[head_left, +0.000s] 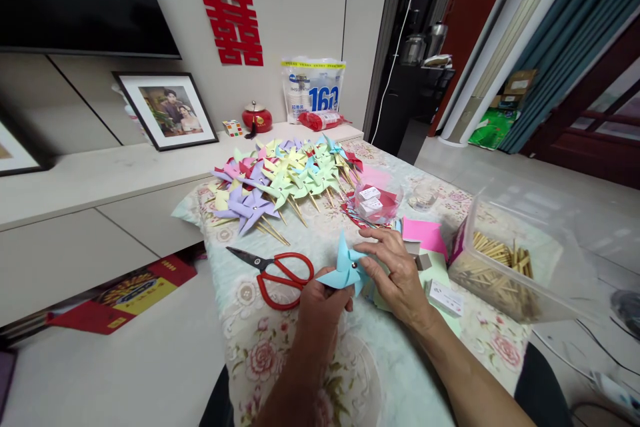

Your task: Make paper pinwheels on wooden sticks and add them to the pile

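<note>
A light blue paper pinwheel (349,267) with a dark dot at its centre is held over the front of the table. My left hand (323,300) is closed around its lower side, thumb on top; whatever lies under the paper there is hidden. With bent fingers spread, my right hand (397,274) touches the pinwheel's right blades. Red-handled scissors (280,274) lie to the left, blades pointing left. Farther back is a pile of finished pinwheels (285,177) on wooden sticks, in purple, green, yellow, pink and blue.
On the right stands a clear plastic box (500,274) of wooden sticks. Small white boxes (445,298), pink paper (425,235) and a clear round tub (379,200) lie nearer the middle. Behind the table is a white cabinet (90,180) with a framed photo (167,110).
</note>
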